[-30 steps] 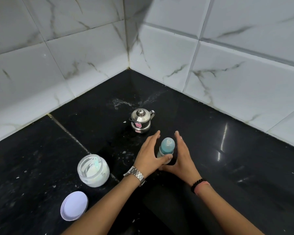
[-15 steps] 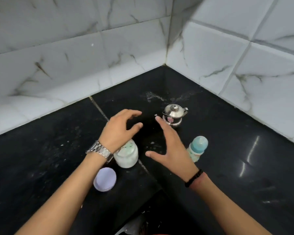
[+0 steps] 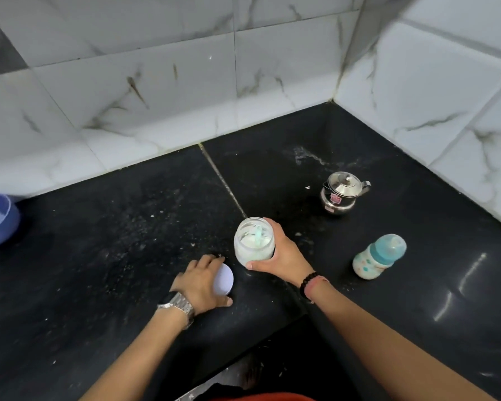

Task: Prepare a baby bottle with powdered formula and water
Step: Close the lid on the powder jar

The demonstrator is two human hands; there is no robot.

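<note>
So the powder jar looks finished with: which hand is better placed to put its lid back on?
Left. The left hand already rests on the lid beside the jar, while the right hand grips the jar, steadying it.

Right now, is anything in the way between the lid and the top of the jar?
Nothing visible is. The left hand rests on the lid, right beside the jar. The right hand holds the jar's far side, and a scoop sticks up inside its open mouth.
</note>
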